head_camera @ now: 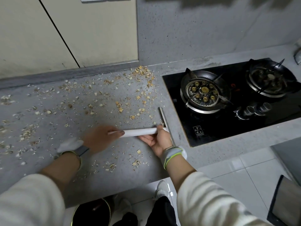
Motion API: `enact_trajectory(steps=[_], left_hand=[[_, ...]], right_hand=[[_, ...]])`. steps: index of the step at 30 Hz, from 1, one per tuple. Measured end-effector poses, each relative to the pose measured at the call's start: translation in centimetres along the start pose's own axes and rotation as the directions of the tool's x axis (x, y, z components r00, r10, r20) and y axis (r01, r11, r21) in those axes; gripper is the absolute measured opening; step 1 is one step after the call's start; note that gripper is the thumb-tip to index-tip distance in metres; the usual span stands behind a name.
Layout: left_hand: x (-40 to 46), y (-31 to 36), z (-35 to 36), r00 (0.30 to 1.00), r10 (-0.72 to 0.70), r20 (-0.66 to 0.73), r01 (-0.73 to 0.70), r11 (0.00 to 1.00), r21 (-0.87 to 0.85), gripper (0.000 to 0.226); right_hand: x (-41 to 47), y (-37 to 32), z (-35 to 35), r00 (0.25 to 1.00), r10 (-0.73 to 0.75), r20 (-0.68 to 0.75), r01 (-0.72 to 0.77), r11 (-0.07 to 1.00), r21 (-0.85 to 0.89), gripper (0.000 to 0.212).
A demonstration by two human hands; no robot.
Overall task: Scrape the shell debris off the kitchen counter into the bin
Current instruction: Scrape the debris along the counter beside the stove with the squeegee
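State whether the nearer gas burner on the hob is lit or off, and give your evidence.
Off. The nearer burner shows no flame around its brass caps, and nothing stands on its pan support.

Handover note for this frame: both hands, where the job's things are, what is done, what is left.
Left hand: motion-blurred, fingers on the free end of the scraper's white handle.
Right hand: palm up, gripping the handle next to the metal blade, which lies beside the hob.
Shell debris: scattered over most of the grey counter, thickest toward the back wall.
Bin: on the floor below the counter's front edge.
Done: scraper in hand.
Left: sweep all debris to the front edge and into the bin.
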State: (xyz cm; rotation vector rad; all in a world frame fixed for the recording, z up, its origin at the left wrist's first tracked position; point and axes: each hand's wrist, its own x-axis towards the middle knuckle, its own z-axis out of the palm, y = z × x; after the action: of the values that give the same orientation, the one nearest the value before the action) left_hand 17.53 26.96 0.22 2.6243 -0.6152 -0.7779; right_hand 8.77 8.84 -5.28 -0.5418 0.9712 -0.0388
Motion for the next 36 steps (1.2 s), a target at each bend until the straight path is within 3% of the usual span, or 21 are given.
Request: enact_trajectory(steps=[3,8,14,20,23,26,31,36], left_hand=[[0.7,-0.2,0.0,0.999,0.045,0.031,-0.043,0.996,-0.074,0.036],[0.4,0.8,2.0,0.966,0.235,0.108,-0.241,0.969,0.052,0.031],[-0.6,-1.2,1.9,0.976,0.192,0.106,-0.195,0.98,0.022,0.033],[-0.4,-5.1,-4.0,0.984,0.154,0.085,-0.168,0.963,0.209,0.041],[-0.6,-7.1,-6.1,0.984,0.175,0.045,-0.18,0.949,0.258,0.056],[-0.9,-8.5,-7.5,0.989,0.144,0.012,-0.141,0.942,0.303,0.037],[-1.6,-9.2,-8.4,0.994,0.103,-0.043,-0.085,0.946,0.311,0.034],[-1.9,-7.0,-7.7,0.973,0.168,-0.157,-0.144,0.977,0.154,0.032]], right_hand=[[-1.0,0.0,-1.6,0.999,-0.047,-0.007,0.047,0.996,0.074,0.026],[-1.5,1.1,-5.4,0.991,-0.059,-0.118,0.07,0.994,0.089,0.026],[-1.4,3.0,-2.7,0.979,-0.098,-0.18,0.105,0.994,0.032,0.026],[-0.1,6.7,3.3,0.997,-0.032,-0.069,0.037,0.996,0.078,0.023],[0.6,8.2,5.9,1.0,-0.006,-0.018,0.008,0.995,0.099,0.025],[1.0,9.4,7.7,1.0,0.01,0.024,-0.013,0.994,0.11,0.028],[0.3,9.0,8.8,0.996,0.043,0.076,-0.05,0.995,0.083,0.028],[-1.6,4.4,8.2,0.994,-0.056,0.098,0.053,0.998,0.032,0.03]])
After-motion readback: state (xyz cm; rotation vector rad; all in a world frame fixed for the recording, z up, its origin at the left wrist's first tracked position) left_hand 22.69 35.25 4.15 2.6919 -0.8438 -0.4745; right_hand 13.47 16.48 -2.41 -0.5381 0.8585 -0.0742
